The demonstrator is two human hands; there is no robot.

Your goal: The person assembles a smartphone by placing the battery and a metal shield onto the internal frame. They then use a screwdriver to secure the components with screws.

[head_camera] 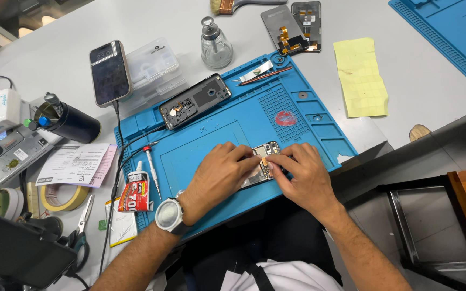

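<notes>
Blue mat (200, 145), opened phone (262, 159) under both hands.

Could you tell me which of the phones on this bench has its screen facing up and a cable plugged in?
The intact black phone left of the blue mat; the others lie opened.

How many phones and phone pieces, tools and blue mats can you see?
Whole phones: 1
Opened phone pieces: 4
Screwdrivers: 1
Scissors: 1
Blue mats: 2
Total: 9
</notes>
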